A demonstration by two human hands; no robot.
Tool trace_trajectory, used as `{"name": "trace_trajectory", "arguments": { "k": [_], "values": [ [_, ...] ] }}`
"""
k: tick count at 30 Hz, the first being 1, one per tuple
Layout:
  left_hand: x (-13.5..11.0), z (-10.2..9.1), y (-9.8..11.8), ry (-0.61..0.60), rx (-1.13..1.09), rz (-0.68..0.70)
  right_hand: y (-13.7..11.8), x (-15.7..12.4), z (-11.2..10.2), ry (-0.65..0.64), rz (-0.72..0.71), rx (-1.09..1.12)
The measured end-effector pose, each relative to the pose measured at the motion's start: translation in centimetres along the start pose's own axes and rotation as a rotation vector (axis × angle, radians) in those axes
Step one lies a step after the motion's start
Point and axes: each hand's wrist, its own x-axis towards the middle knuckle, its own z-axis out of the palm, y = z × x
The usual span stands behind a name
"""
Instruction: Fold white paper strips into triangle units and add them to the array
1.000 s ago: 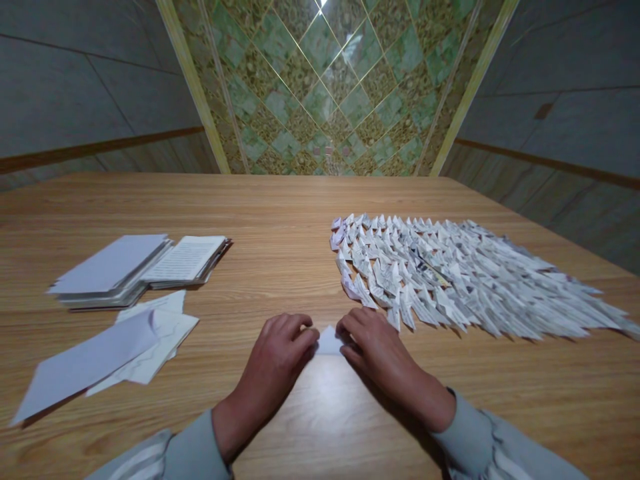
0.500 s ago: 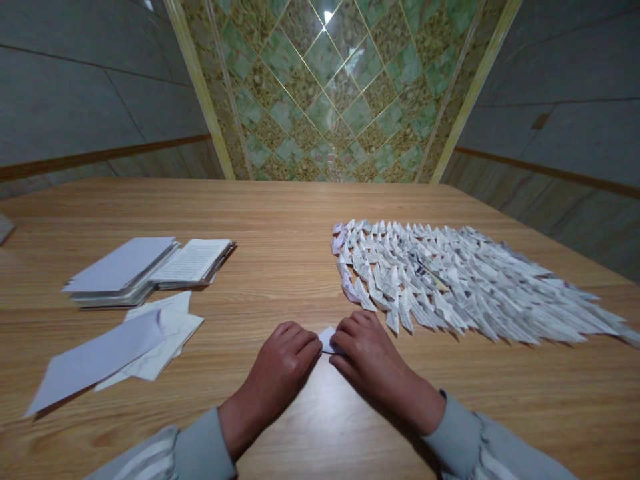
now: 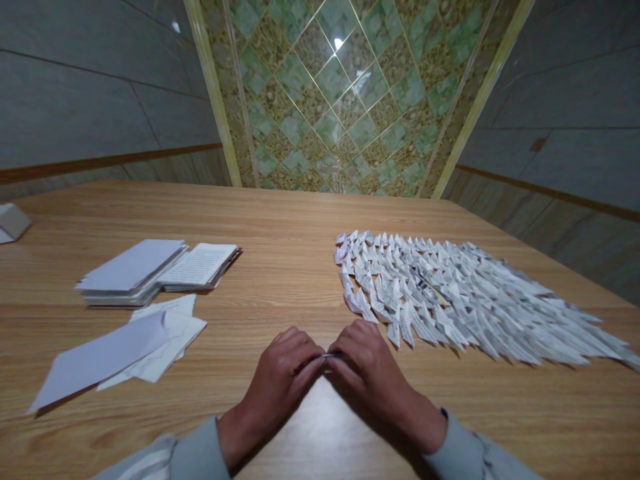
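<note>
Close to the middle of the table, my left hand [image 3: 289, 368] and my right hand [image 3: 367, 363] meet at the fingertips. Between them they pinch a small folded piece of paper [image 3: 328, 355], of which only a thin pale edge shows; the fingers cover the rest. Both hands are closed on it, thumbs toward me. Just beyond my right hand lie many small folded paper boats [image 3: 440, 293], white with print and a few lilac, packed in rows.
On the left, a stack of lilac-topped sheets [image 3: 133, 267] touches a stack of printed pages [image 3: 200, 265]. Nearer me, loose sheets [image 3: 105, 357] overlap on the wooden table [image 3: 280, 220]. A white box-like object [image 3: 13, 223] sits at the far left. A tiled wall [image 3: 335, 127] stands behind.
The paper between my hands has tipped from showing a white face to showing only its thin edge. My fingertips have come closer together. The camera view has shifted slightly.
</note>
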Motion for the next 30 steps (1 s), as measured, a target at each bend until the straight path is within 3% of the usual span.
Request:
{"name": "trace_trajectory", "arguments": {
  "k": [4,14,26,30],
  "values": [
    [0.2,-0.2,0.1,-0.009,-0.132,-0.061,0.4,0.1,0.0,0.035,0.076,0.179],
    [0.9,-1.9,-0.3,-0.013,-0.338,-0.199,1.0,0.7,-2.1,0.067,0.176,0.361],
    [0.7,-2.9,-0.9,0.048,-0.290,-0.187,2.2,0.6,-5.0,0.110,0.315,0.433],
    [0.5,-2.1,-0.3,0.012,-0.285,-0.126,1.3,0.6,-4.0,0.076,0.290,0.398]
  ]
}}
